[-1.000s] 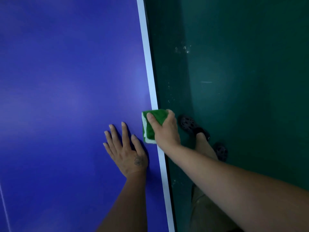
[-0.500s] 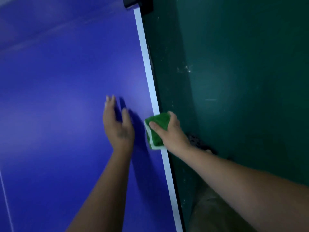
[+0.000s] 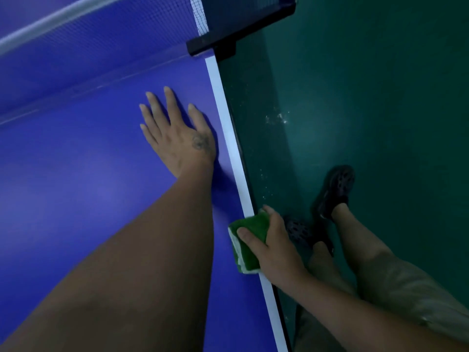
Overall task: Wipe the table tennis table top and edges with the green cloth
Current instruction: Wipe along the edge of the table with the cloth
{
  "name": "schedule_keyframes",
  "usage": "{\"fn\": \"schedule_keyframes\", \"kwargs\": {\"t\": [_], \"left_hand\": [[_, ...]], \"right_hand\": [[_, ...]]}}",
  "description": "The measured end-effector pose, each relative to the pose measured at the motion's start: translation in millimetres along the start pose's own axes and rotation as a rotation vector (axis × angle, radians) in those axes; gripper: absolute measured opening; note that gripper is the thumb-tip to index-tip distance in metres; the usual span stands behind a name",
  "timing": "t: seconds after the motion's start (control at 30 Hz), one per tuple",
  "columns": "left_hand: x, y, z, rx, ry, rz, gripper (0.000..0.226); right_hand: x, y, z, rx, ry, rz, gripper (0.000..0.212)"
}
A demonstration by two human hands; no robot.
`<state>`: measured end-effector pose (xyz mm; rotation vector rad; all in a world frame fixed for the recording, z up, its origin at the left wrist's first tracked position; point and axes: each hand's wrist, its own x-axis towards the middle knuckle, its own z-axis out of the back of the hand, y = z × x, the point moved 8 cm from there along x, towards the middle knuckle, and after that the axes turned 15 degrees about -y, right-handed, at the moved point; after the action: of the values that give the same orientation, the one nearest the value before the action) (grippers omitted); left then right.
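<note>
Your right hand (image 3: pixel 275 247) grips the folded green cloth (image 3: pixel 247 243) over the table edge (image 3: pixel 228 123); your left hand (image 3: pixel 177 133) lies flat and open. The cloth looks soft and light, so hold it wrapped around the edge.

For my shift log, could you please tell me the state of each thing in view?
left hand: open, flat on the table top
right hand: grips the green cloth
green cloth: folded, held against the table edge
net: upright, held by black clamp
</note>
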<state>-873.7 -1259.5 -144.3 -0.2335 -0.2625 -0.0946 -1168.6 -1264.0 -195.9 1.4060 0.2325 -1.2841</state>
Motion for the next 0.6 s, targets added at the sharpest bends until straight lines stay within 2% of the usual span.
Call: {"fn": "schedule_keyframes", "kwargs": {"t": [0.17, 0.27, 0.43, 0.6], "left_hand": [[2.3, 0.8, -0.9, 0.000, -0.047, -0.015, 0.060], [3.5, 0.9, 1.9, -0.026, -0.102, -0.015, 0.051], [4.2, 0.9, 0.9, -0.046, -0.108, -0.003, 0.048], [3.1, -0.5, 0.2, -0.085, -0.103, -0.015, 0.047]], "right_hand": [[88.1, 98.8, -11.3, 0.042, -0.094, 0.081, 0.102], [121.8, 143.6, -14.2, 0.020, -0.069, 0.134, 0.107], [114.0, 140.2, -9.7, -0.004, -0.043, 0.128, 0.104], [75.2, 97.2, -3.7, -0.001, -0.018, 0.086, 0.102]]}}
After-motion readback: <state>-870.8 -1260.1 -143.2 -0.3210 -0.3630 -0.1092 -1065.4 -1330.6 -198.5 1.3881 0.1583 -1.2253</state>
